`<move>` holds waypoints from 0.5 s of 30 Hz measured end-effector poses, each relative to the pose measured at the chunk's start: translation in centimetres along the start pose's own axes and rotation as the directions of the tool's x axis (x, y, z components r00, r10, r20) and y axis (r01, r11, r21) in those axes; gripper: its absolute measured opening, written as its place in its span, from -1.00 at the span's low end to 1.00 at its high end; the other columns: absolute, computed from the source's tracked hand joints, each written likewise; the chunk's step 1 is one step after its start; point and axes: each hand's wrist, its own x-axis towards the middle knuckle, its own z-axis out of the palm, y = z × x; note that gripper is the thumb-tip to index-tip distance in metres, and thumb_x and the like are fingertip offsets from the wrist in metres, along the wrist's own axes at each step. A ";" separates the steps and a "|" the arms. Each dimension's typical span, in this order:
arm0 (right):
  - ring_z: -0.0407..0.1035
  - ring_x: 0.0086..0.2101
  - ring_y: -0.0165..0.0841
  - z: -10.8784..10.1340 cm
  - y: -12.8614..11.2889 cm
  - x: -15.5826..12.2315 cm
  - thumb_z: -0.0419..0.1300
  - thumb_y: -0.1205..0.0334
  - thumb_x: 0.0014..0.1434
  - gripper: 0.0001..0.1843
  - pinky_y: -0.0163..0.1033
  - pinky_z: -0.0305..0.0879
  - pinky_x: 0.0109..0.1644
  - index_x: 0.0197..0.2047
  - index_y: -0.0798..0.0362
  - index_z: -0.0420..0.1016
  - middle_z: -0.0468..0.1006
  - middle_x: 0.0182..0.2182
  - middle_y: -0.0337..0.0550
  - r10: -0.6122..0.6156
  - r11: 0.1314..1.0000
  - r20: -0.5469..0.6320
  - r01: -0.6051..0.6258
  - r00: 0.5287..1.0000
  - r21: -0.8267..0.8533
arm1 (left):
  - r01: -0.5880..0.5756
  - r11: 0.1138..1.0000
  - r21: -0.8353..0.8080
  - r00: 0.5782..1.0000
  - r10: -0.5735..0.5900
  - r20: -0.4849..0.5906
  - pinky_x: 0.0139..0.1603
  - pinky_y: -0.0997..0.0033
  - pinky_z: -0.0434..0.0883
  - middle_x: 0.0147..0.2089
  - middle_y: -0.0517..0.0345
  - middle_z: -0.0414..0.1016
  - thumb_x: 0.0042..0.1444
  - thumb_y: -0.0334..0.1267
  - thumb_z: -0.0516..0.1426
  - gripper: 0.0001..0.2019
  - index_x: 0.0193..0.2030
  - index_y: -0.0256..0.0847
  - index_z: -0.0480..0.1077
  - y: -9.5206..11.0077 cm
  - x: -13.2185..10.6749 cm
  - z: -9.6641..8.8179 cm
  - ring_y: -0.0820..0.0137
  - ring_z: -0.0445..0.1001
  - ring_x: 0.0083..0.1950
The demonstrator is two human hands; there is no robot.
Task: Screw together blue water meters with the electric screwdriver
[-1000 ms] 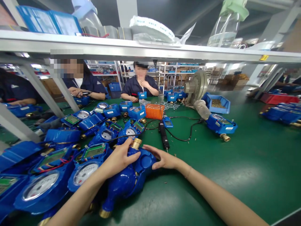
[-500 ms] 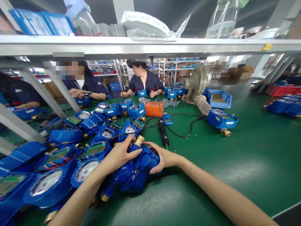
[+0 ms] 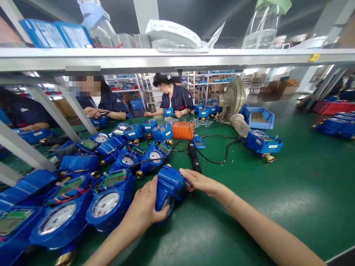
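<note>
A blue water meter [image 3: 170, 181] is tilted on its side just above or on the green tabletop, between my two hands. My left hand [image 3: 145, 203] wraps round its left side, thumb across the lower front. On the opposite end, the fingers of my right hand [image 3: 198, 181] are closed against the meter's right edge; their tips are partly hidden. Beyond it lies a black electric screwdriver [image 3: 194, 158] with a cable. Close on the left is another water meter [image 3: 107, 203] with a white dial and an exposed green display board.
Several more blue meters [image 3: 55, 218] crowd the left side. An orange box [image 3: 183, 130], a blower [image 3: 233, 96] and a blue bin of small screws [image 3: 259, 118] stand farther back. One meter [image 3: 263, 142] sits at right. Co-workers sit across the table under a white shelf [image 3: 177, 59].
The water meter has been turned over, its brass end swinging away from me. My left hand has moved down to its side, and my right hand has shifted to its right edge.
</note>
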 end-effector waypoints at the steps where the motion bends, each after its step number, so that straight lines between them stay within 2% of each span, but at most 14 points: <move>1: 0.29 -0.32 -0.45 -0.1 0.1 0.1 -0.05 -0.43 0.18 -0.27 -0.36 0.32 -0.31 0.02 0.06 0.36 0.41 -0.24 -0.17 -0.040 0.999 0.013 0.040 0.999 -0.021 | -0.001 0.992 -0.123 1.000 0.000 -0.012 0.31 0.16 0.14 0.29 -0.24 0.16 -0.03 -0.07 0.15 -0.09 0.38 -0.52 -0.08 -0.4 0.2 -0.1 0.16 0.20 0.28; 3: 0.28 -0.36 -0.45 -0.3 0.2 0.3 -0.05 -0.45 0.16 -0.24 -0.38 0.30 -0.38 -0.04 0.12 0.37 0.40 -0.28 -0.15 -0.120 0.992 0.008 0.120 0.993 -0.042 | 0.005 0.928 -0.374 1.000 -0.010 -0.011 0.31 0.21 0.18 0.24 -0.14 0.24 0.02 -0.04 0.16 -0.17 0.37 -0.33 -0.05 -1.5 0.5 -0.7 0.23 0.27 0.24; 6: 0.26 -0.49 -0.46 -0.3 0.5 0.6 -0.08 -0.48 0.15 -0.20 -0.39 0.23 -0.51 -0.13 0.18 0.35 0.33 -0.45 -0.18 -0.198 0.978 -0.001 0.197 0.980 -0.069 | 0.046 0.705 -0.708 0.998 0.003 0.068 0.22 0.24 0.31 0.20 -0.06 0.28 0.08 0.01 0.20 -0.23 0.35 -0.14 -0.03 -2.8 0.9 -1.6 0.27 0.34 0.19; 8: 0.20 -0.55 -0.48 -0.4 0.8 0.8 -0.04 -0.45 0.15 -0.20 -0.41 0.15 -0.55 -0.03 0.19 0.34 0.27 -0.50 -0.22 -0.223 0.973 0.029 0.225 0.974 -0.054 | 0.099 0.518 -0.850 0.991 0.021 0.128 0.16 0.20 0.38 0.20 -0.10 0.28 0.09 0.02 0.22 -0.24 0.33 -0.15 -0.03 -3.2 1.2 -2.0 0.23 0.38 0.15; 9: 0.18 -0.53 -0.49 -0.5 1.0 0.9 0.05 -0.41 0.13 -0.22 -0.42 0.13 -0.54 0.04 0.18 0.32 0.26 -0.49 -0.24 -0.247 0.968 0.048 0.249 0.968 -0.041 | 0.129 0.446 -0.886 0.988 0.023 0.156 0.14 0.18 0.40 0.21 -0.13 0.28 0.10 0.01 0.22 -0.25 0.32 -0.17 -0.02 -3.2 1.3 -2.2 0.22 0.39 0.14; 10: 0.18 -0.50 -0.50 -0.7 1.1 1.0 0.18 -0.33 0.09 -0.21 -0.43 0.14 -0.50 0.11 0.16 0.29 0.26 -0.47 -0.24 -0.278 0.959 0.065 0.281 0.958 -0.032 | 0.146 0.412 -0.900 0.984 0.030 0.173 0.15 0.18 0.40 0.22 -0.14 0.27 0.11 0.00 0.22 -0.27 0.31 -0.19 -0.01 -3.0 1.4 -2.3 0.21 0.39 0.15; 12: 0.24 -0.37 -0.45 -1.2 1.4 1.2 0.40 -0.15 -0.07 -0.10 -0.42 0.23 -0.34 0.21 0.12 0.21 0.30 -0.37 -0.22 -0.346 0.936 0.104 0.350 0.932 -0.025 | 0.120 0.446 -0.887 0.985 0.061 0.164 0.21 0.23 0.36 0.27 -0.12 0.22 0.15 -0.03 0.20 -0.36 0.27 -0.22 0.09 -2.7 1.4 -2.6 0.24 0.33 0.21; 14: 0.30 -0.14 -0.33 -1.7 1.7 1.5 0.49 -0.02 -0.22 0.06 -0.32 0.31 -0.08 0.28 0.08 0.14 0.36 -0.16 -0.12 -0.399 0.912 0.173 0.409 0.900 -0.022 | 0.053 0.546 -0.836 0.985 0.108 0.133 0.26 0.32 0.31 0.31 -0.05 0.17 0.18 -0.04 0.17 -0.46 0.23 -0.22 0.18 -2.5 1.4 -2.9 0.29 0.27 0.27; 15: 0.28 -0.03 -0.27 -1.9 1.8 1.6 0.51 0.00 -0.25 0.13 -0.26 0.28 0.05 0.31 0.05 0.10 0.33 -0.03 -0.07 -0.430 0.894 0.212 0.447 0.877 -0.037 | 0.023 0.587 -0.809 0.984 0.128 0.121 0.27 0.35 0.31 0.33 -0.01 0.15 0.20 -0.04 0.15 -0.48 0.22 -0.21 0.20 -2.6 1.4 -2.9 0.31 0.26 0.27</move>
